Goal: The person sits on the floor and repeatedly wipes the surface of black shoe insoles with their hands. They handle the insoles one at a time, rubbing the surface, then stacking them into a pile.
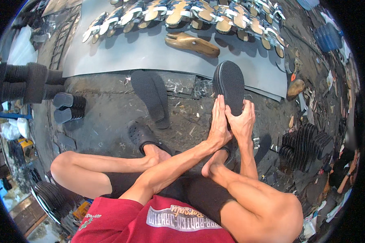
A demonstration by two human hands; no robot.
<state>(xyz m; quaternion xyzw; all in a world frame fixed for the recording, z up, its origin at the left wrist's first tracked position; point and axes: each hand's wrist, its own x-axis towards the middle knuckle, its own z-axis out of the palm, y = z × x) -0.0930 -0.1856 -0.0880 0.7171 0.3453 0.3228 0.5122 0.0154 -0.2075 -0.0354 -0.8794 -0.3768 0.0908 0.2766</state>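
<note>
Out in front of me, right of centre, both my hands hold a stack of black soles (229,81) with textured tops and layered edges. My left hand (218,123) lies along the stack's near left side, fingers pressed together and pointing away from me. My right hand (241,117) grips the near right side, its thumb toward the middle and its fingers bent round the edge. To the left, black sole pieces (150,97) lie on the floor, partly overlapping. Beyond the hands, a wooden shoe last (192,43) rests on a grey sheet (129,56).
Rows of sandals (178,12) stand across the far part of the sheet. More black soles are stacked at right (306,146) and at left (69,107), beside dark rolled or piled material (34,83). A black clog (144,135) is on my left foot. Scraps litter the floor.
</note>
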